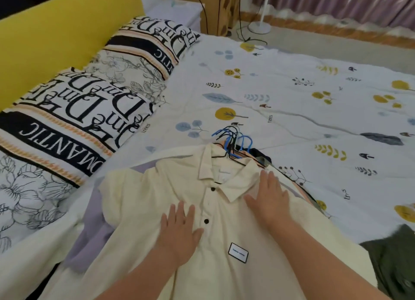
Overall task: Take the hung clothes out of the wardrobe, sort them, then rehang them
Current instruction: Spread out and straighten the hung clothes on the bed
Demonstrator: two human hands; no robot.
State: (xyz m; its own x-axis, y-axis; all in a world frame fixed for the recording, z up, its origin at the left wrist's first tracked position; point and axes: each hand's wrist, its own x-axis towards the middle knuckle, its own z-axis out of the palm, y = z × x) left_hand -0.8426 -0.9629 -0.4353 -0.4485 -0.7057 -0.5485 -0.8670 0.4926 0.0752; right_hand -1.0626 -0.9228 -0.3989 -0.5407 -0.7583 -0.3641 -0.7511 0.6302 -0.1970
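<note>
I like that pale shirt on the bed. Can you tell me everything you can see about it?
The shirt is cream, of soft-looking cloth, with a collar, dark buttons down the front and a small white patch edged in black on the chest. It lies flat, front up, on top of a pile of clothes on the bed, collar toward the hangers. Its top buttons are undone, and a black hanger shows at the neck. The left hand and right hand rest flat on it, one on each side of the buttons.
</note>
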